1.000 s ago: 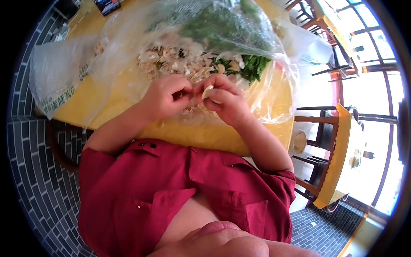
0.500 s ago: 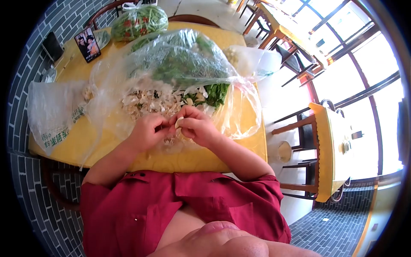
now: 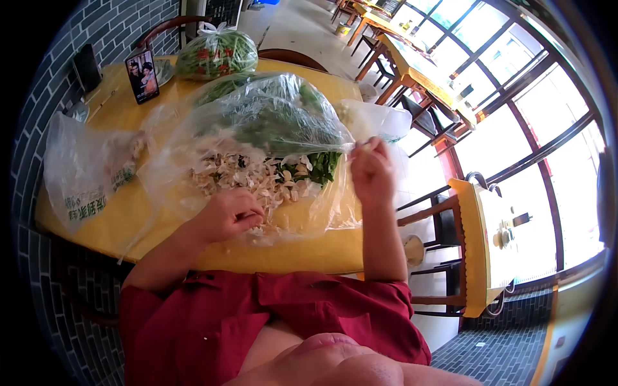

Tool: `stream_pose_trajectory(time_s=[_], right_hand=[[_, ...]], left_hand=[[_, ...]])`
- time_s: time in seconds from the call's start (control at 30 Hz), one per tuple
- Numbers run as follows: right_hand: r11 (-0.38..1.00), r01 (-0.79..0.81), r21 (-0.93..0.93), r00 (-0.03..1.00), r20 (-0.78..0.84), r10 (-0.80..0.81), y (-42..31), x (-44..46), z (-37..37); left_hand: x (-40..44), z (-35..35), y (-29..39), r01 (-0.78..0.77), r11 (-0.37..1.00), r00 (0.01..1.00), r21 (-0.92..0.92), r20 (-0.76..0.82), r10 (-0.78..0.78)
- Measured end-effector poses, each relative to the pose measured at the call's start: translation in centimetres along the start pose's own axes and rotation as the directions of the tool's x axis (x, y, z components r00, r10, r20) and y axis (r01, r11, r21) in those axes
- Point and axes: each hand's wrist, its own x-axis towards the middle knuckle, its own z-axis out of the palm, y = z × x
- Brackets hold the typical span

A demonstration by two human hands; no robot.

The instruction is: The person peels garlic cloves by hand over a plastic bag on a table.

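Right hand (image 3: pixel 373 172) at right edge of table (image 3: pixel 302 260); left hand (image 3: pixel 230 213) near peelings (image 3: pixel 251 177).

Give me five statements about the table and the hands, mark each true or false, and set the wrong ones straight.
1. The left hand is at the near side of the pale peels. True.
2. The right hand is buried in the peels. False: it is apart from them, by the right edge of the big clear bag.
3. The phone has its screen lit. True.
4. The tied bag of greens sits at the near edge of the table. False: it sits toward the far side.
5. The bag with printing has green letters on it. True.
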Motion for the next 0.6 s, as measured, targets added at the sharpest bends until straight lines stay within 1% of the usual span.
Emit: stream_pose_trajectory(time_s=[0.03,0.07,0.1,0.13,0.17,0.2,0.23,0.3,0.33,0.37,0.4,0.43,0.53,0.57,0.6], right_hand=[[0.998,0.064,-0.012,0.993,-0.099,-0.065,-0.9,0.6,-0.8],[0.995,0.095,0.041,0.982,-0.165,-0.087,-1.8,1.6,-1.7],[0.992,0.125,0.000,0.961,-0.250,-0.120,-2.6,2.7,-2.8],[0.993,0.077,-0.087,0.956,-0.275,-0.099,-3.5,3.7,-4.5],[0.993,0.074,-0.096,0.953,-0.285,-0.098,-4.0,4.7,-5.0],[0.980,0.079,-0.184,0.930,-0.339,-0.139,-3.9,5.8,-5.4],[0.967,0.010,-0.256,0.945,-0.313,-0.093,-4.0,6.9,-6.9],[0.861,-0.213,-0.462,0.946,-0.318,0.063,-3.7,8.8,-7.9],[0.750,-0.303,-0.589,0.947,-0.274,0.167,-3.4,10.2,-9.1],[0.593,-0.335,-0.732,0.939,-0.306,0.153,-2.8,11.1,-8.7],[0.394,-0.383,-0.835,0.921,-0.314,0.229,-2.7,12.6,-9.7],[0.179,-0.394,-0.901,0.896,-0.334,0.292,-2.8,14.4,-11.6],[0.058,-0.344,-0.937,0.911,-0.318,0.262,-1.9,17.5,-14.7],[-0.072,-0.238,-0.969,0.945,-0.248,0.213,-1.9,17.2,-12.8],[-0.204,-0.132,-0.970,0.970,-0.168,0.173,-1.9,15.6,-8.9]], left_hand=[[0.0,-0.2,0.2,-0.012,0.998,0.998,-0.065,0.056,0.015],[0.0,-0.1,0.1,-0.105,0.992,0.989,-0.063,0.102,0.111],[0.1,-0.1,-0.3,-0.192,0.979,0.969,-0.067,0.144,0.200],[0.0,-0.1,-0.6,-0.272,0.959,0.943,-0.075,0.179,0.281],[-0.1,-0.1,-0.7,-0.286,0.957,0.937,-0.045,0.197,0.289],[-0.1,-0.3,-0.8,-0.298,0.955,0.932,-0.014,0.211,0.294],[-0.2,-0.4,-0.9,-0.309,0.951,0.928,0.021,0.225,0.297],[-0.7,-0.4,-1.6,-0.253,0.965,0.944,0.073,0.238,0.230],[-0.9,-0.4,-1.8,-0.228,0.968,0.949,0.101,0.246,0.197],[-1.0,-0.4,-2.1,-0.230,0.968,0.949,0.101,0.243,0.200],[-1.1,-0.4,-2.3,-0.235,0.967,0.948,0.101,0.243,0.205],[-1.2,-0.5,-2.4,-0.243,0.965,0.945,0.102,0.248,0.212],[-1.3,-1.0,-1.6,-0.236,0.968,0.934,0.082,0.295,0.203],[-1.2,-1.1,-1.5,-0.235,0.967,0.936,0.096,0.290,0.199],[-1.2,-1.0,-1.5,-0.234,0.966,0.938,0.108,0.287,0.195]])
